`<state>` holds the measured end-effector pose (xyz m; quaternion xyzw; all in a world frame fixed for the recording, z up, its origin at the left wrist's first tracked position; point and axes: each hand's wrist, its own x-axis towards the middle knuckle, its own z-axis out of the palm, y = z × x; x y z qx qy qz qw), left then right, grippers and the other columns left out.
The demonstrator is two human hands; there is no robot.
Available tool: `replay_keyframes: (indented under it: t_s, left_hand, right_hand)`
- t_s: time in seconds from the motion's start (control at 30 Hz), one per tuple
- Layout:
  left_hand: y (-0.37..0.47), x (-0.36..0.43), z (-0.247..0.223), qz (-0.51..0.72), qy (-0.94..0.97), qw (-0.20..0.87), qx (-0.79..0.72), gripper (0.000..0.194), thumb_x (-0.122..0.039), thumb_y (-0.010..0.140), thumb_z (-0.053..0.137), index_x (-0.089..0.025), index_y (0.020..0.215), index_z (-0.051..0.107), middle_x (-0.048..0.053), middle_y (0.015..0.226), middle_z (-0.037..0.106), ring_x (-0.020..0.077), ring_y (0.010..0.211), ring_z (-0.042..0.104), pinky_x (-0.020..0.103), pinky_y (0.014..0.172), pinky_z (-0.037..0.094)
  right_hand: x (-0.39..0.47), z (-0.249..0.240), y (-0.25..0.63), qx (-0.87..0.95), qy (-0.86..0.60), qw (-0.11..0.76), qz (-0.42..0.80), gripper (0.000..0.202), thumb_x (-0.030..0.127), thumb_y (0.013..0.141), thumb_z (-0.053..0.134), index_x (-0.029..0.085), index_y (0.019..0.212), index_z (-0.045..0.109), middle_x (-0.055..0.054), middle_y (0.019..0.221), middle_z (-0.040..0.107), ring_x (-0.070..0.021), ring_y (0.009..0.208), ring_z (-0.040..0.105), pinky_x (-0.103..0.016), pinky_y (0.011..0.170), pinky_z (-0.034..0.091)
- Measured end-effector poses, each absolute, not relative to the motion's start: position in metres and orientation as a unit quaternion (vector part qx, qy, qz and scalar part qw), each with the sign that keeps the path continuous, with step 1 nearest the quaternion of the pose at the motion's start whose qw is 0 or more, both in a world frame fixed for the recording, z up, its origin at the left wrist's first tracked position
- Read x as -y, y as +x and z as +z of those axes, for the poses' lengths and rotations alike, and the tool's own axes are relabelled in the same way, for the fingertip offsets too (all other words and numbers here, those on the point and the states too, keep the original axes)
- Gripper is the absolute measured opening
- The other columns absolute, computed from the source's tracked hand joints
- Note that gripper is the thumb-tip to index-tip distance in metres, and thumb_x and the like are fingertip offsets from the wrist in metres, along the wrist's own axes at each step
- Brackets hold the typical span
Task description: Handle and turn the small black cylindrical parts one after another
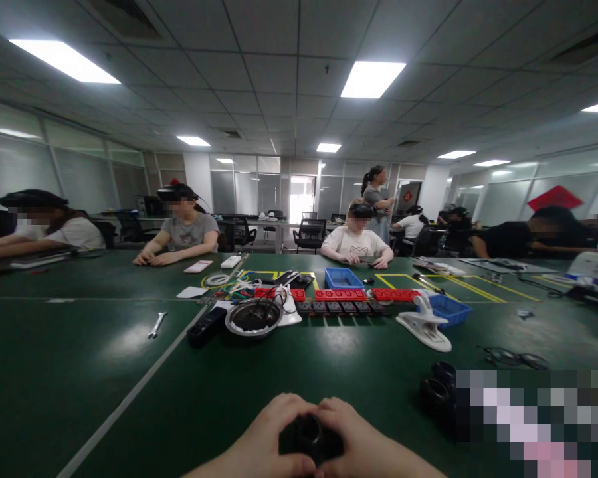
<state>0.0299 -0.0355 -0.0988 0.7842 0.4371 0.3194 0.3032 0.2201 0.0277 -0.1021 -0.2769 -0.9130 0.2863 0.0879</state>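
Note:
Near the bottom centre, a black object with a round, raised, lens-like part (311, 431) is held between both hands, over the green table (259, 378). My left hand (274, 431) wraps round its left side, the thumb at the near edge. Round the right side curls my right hand (351, 435), its fingertips close to those of the left at the far edge. The underside of the object is hidden. To the right stands another black item with round openings (438, 392), not touched by my hands.
Beyond my hands are a metal bowl (254, 318), a white clamp (428, 325), red strips (339, 295), blue trays (343, 279) and a black device (204, 325). A wrench (157, 324) lies left; glasses (515, 358) lie right. Several people sit around the tables.

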Motion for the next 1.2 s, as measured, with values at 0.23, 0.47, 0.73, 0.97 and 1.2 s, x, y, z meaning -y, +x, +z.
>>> replay_keyframes:
  t_s: [0.23, 0.47, 0.73, 0.97, 1.2]
  left_hand:
    - [0.023, 0.036, -0.081, 0.276, 0.777, 0.355, -0.440, 0.049, -0.024, 0.061, 0.076, -0.030, 0.106, 0.058, -0.001, 0.101, 0.052, 0.0196, 0.096, 0.048, 0.029, 0.085, 0.037]
    - [0.027, 0.042, -0.080, 0.268, 0.774, 0.337, -0.464, 0.050, -0.023, 0.056, 0.079, -0.029, 0.102, 0.060, -0.002, 0.092, 0.053, 0.0189, 0.091, 0.049, 0.027, 0.080, 0.037]
    - [0.045, 0.051, -0.101, 0.331, 0.678, 0.240, -0.611, 0.041, -0.026, 0.055, 0.076, -0.017, 0.090, 0.057, 0.001, 0.091, 0.052, 0.0202, 0.086, 0.047, 0.028, 0.074, 0.037]
    - [0.030, 0.047, -0.092, 0.332, 0.755, 0.265, -0.499, 0.045, -0.027, 0.055, 0.079, -0.023, 0.096, 0.059, 0.001, 0.098, 0.050, 0.0196, 0.094, 0.046, 0.028, 0.082, 0.037]
    - [0.022, 0.038, -0.092, 0.292, 0.747, 0.376, -0.465, 0.046, -0.029, 0.057, 0.077, -0.026, 0.100, 0.061, -0.001, 0.093, 0.051, 0.0187, 0.089, 0.050, 0.027, 0.077, 0.039]
  right_hand:
    - [-0.040, -0.101, 0.220, 0.926, -0.239, 0.053, 0.289, 0.028, 0.031, 0.060, 0.071, 0.021, 0.085, 0.064, 0.001, 0.085, 0.054, -0.0186, 0.086, 0.047, -0.027, 0.074, 0.035]
    - [-0.030, -0.102, 0.219, 0.926, -0.246, 0.073, 0.276, 0.032, 0.033, 0.058, 0.073, 0.022, 0.086, 0.063, 0.002, 0.084, 0.055, -0.0182, 0.083, 0.048, -0.028, 0.072, 0.033]
    - [-0.001, -0.112, 0.202, 0.882, -0.424, 0.153, 0.136, 0.042, 0.050, 0.053, 0.071, 0.017, 0.073, 0.056, -0.003, 0.076, 0.057, -0.0209, 0.073, 0.049, -0.032, 0.067, 0.033]
    - [-0.008, -0.097, 0.214, 0.901, -0.311, 0.106, 0.283, 0.058, 0.032, 0.049, 0.078, 0.019, 0.101, 0.056, -0.004, 0.098, 0.055, -0.0225, 0.089, 0.048, -0.031, 0.077, 0.036]
    - [-0.028, -0.090, 0.221, 0.859, -0.226, 0.064, 0.454, 0.029, 0.018, 0.061, 0.069, 0.018, 0.089, 0.063, 0.004, 0.079, 0.054, -0.0144, 0.077, 0.049, -0.022, 0.069, 0.037]
